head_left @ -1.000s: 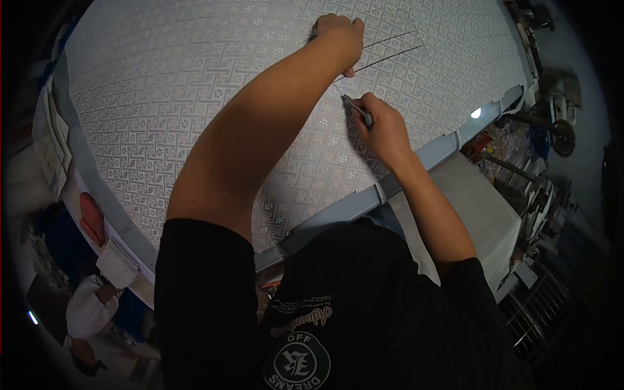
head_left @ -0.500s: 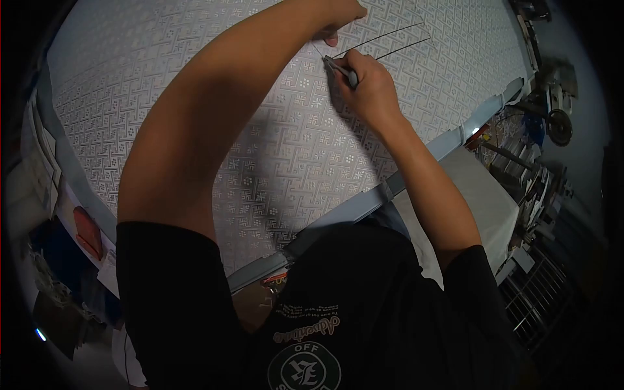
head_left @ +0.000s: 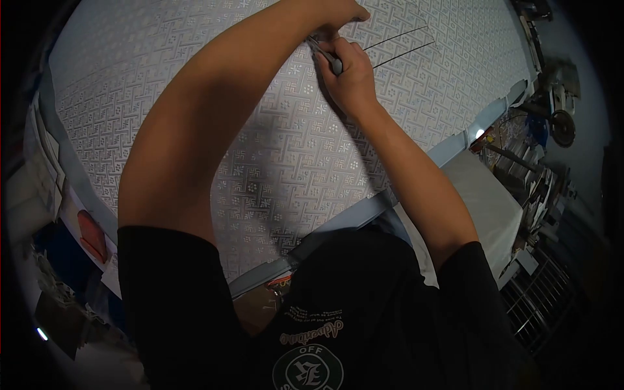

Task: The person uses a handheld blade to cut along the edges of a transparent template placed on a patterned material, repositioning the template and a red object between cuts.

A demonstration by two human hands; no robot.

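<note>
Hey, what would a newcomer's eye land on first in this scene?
A big white fabric with a woven geometric pattern spreads across most of the view. Near the top, the right hand grips a grey pen with its tip at the cloth. Just above it, the left hand presses on the fabric, and two dark lines run off to the right.
</note>
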